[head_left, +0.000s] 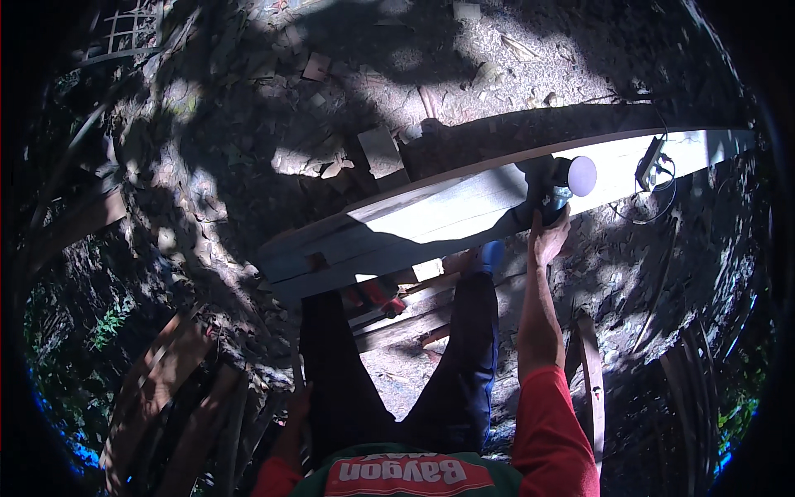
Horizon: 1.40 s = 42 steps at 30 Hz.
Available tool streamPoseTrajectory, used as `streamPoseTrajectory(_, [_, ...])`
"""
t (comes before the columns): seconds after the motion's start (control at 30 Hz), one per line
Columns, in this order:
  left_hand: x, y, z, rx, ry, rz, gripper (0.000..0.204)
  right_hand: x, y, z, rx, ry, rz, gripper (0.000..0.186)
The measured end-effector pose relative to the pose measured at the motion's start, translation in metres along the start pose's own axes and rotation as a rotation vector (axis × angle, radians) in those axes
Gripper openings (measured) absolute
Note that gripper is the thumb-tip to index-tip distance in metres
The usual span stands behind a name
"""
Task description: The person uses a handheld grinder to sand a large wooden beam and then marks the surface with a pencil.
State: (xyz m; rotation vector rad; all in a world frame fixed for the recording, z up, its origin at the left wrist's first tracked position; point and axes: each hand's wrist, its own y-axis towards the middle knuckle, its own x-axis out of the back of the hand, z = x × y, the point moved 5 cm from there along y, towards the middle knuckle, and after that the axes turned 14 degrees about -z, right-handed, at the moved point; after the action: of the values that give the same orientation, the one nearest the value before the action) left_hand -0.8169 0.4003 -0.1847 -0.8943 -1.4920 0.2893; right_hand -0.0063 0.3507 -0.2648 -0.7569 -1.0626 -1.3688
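Observation:
A long, pale wooden board (414,219) lies across the view in front of me, bright in the sun on its right part. My right hand (548,238) is closed around the dark body of a disc sander (556,199) at the board's near edge. The sander's round, pale lilac disc (582,176) faces up towards me, over the board. My left hand (299,403) hangs low beside my left leg in deep shadow, and its fingers cannot be made out. A small brown patch (316,262) marks the board's left end.
A power strip (652,164) with dark cables sits on the board's right part. A red and black tool (381,296) lies below the board, between my legs. Loose planks (592,381) and wood offcuts (379,151) are scattered over the leaf-strewn ground.

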Motion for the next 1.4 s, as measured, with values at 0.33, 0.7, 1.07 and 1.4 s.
streamPoseTrajectory(0.33, [0.011,0.006,0.005,0.324,-0.245,-0.087,0.053,0.001,-0.001,-0.004,-0.105,0.003,0.103,0.091])
streamPoseTrajectory(0.7, [0.189,0.17,0.085,0.682,-0.739,-0.14,0.04,0.094,-0.166,0.079,0.021,-0.162,0.141,0.077])
streamPoseTrajectory(1.07, [0.334,0.344,-0.052,-0.074,-0.65,-0.277,0.044,0.086,-0.589,0.438,-0.384,0.852,1.264,0.078])
streamPoseTrajectory(1.4, [0.338,0.296,-0.164,-0.283,-0.489,-0.102,0.049,0.081,-0.552,0.423,-0.609,0.926,0.707,0.044])
